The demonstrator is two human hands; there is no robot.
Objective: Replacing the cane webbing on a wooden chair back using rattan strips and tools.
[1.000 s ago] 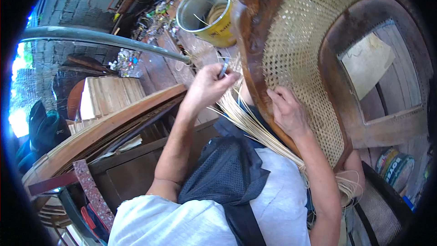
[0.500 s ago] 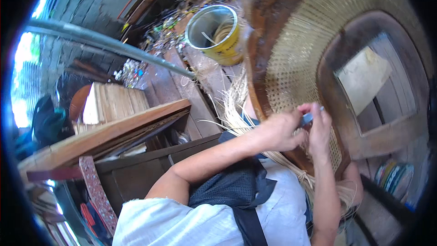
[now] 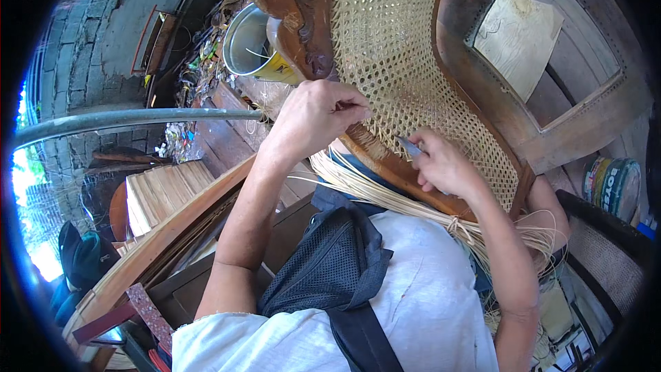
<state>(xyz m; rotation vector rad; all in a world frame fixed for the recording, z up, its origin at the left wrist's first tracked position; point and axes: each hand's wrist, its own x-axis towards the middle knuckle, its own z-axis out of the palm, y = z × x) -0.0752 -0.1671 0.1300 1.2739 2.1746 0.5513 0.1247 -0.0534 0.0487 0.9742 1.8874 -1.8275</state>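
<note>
Both hands, earlier together over the cane panel [image 3: 392, 41], have parted. The left hand [image 3: 313, 114] is at the panel's left edge, fingertips nearly pinched; I cannot tell what, if anything, they hold. The right hand [image 3: 447, 169] curls around a small blade [image 3: 408, 145] above the panel's lower part. A carved wooden frame [image 3: 303, 17] borders the panel.

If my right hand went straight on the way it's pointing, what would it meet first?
Most likely the woven cane panel, just ahead of the small pointed tool your right hand holds, though the depth between them is unclear.
</note>
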